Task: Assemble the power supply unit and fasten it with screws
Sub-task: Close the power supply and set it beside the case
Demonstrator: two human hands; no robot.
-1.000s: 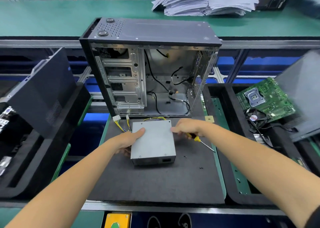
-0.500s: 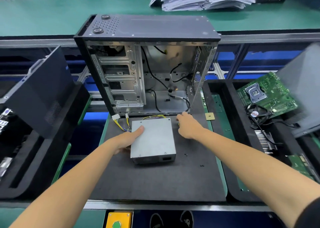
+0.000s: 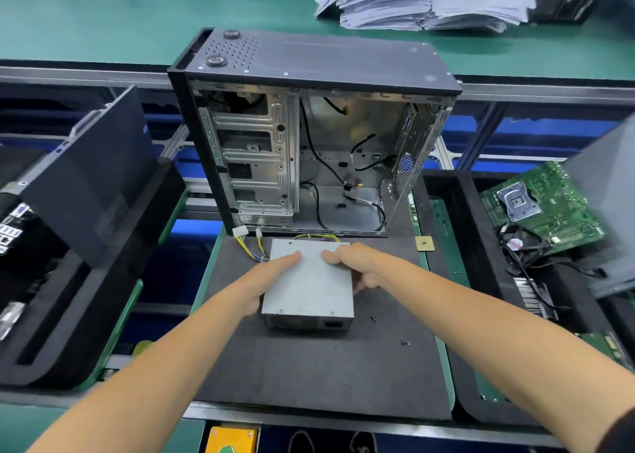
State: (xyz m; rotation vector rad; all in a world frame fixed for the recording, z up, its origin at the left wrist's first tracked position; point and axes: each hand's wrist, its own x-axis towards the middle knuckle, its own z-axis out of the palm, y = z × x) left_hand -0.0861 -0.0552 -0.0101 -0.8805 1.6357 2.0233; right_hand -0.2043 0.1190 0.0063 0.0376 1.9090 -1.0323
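Power supply unit (image 3: 309, 280): grey metal box, lying flat on the dark foam mat (image 3: 309, 366), just in front of the open computer case (image 3: 309, 136). Socket face toward the viewer; yellow, black and blue cable bundle (image 3: 252, 248) leaving its far side, ending in white connectors (image 3: 240, 231) at the foot of the case.

Left hand (image 3: 264, 280): on the unit's left edge, thumb laid across the top plate, remaining fingers curled down the left side out of sight. Gripping the unit.

Right hand (image 3: 357, 263): on the unit's right edge, thumb on the top plate, fingers wrapped down the right side. Gripping the unit. Thumbs of both hands near each other, not touching.

Computer case: upright, black top panel, side open toward the viewer. Silver drive cage on the left, loose black cables hanging in the bare bay on the right.

Screws (image 3: 405, 343): small dark pieces loose on the mat, right of the unit; number cannot be told.

Small gold square chip (image 3: 423, 245): on the mat's right margin, apart from the unit.

Green motherboard (image 3: 539, 205): tilted in the black tray at right, a cooler fan (image 3: 515, 244) with black leads beside it.

Black case side panel (image 3: 86, 181): leaning in the tray at left.

Stacked papers (image 3: 422, 2): on the green bench behind the case.
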